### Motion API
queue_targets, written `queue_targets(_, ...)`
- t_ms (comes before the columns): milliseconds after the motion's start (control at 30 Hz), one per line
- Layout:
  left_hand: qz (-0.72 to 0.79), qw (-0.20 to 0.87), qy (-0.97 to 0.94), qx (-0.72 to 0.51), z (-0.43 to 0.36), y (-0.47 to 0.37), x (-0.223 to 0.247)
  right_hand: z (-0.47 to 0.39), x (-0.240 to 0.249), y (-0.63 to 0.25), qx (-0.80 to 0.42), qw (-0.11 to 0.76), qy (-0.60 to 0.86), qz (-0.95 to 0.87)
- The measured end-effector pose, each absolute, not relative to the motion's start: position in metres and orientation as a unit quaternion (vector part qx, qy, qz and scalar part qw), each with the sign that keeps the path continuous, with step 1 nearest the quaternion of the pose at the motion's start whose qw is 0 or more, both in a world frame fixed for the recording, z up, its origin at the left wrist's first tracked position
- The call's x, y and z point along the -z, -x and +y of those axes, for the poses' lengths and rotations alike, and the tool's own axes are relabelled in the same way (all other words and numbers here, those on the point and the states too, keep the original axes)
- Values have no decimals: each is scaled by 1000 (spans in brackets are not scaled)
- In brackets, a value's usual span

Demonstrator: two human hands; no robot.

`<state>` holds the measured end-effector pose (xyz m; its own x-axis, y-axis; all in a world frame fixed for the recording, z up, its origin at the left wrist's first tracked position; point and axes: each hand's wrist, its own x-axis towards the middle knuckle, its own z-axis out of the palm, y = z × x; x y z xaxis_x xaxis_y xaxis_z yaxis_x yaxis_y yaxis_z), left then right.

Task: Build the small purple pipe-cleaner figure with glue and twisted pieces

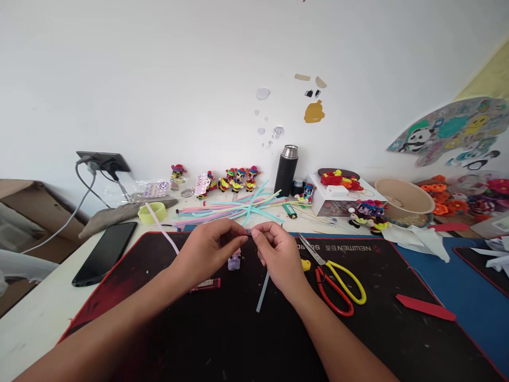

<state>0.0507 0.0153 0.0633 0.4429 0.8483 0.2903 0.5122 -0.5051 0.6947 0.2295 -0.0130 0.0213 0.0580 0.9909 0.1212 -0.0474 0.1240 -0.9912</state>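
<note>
My left hand (212,249) and my right hand (278,257) meet above the black mat (222,339), fingertips pinched close together. Whatever lies between the fingertips is too small to make out. A pale pink fuzzy stem (163,229) slants down to the back of my left hand; I cannot tell if the hand holds it. Below the fingers sits a small purple fuzzy piece (234,261). A grey-blue stick (262,294) runs behind my right hand, partly hidden. Scissors (336,276) with one yellow and one red handle lie open just right of my right hand.
Pastel fuzzy stems (226,208) lie behind the mat, near a black thermos (286,171) and several small dolls (238,180). A phone (105,253) and yellow-green tape roll (152,212) are left. Right are a white box (345,202), a bowl (405,196) and a red strip (425,307).
</note>
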Motion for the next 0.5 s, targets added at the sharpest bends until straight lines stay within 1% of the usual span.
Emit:
queue_targets(133, 383, 147, -852, -326, 16, -48, -60, -14, -22, -230, -439, 536, 484, -535)
queue_targets(233, 361, 83, -870, -325, 19, -46, -57, -14, -22, -230, -388, 519, 503, -573)
queue_targets(367, 354, 56, -878, -317, 21, -45, -54, -16, -21, -231, -302, 493, 529, -622)
queue_targets(500, 359, 66, -878, -311, 20, -45, -55, -16, -23, -232, -248, 469, 536, -657)
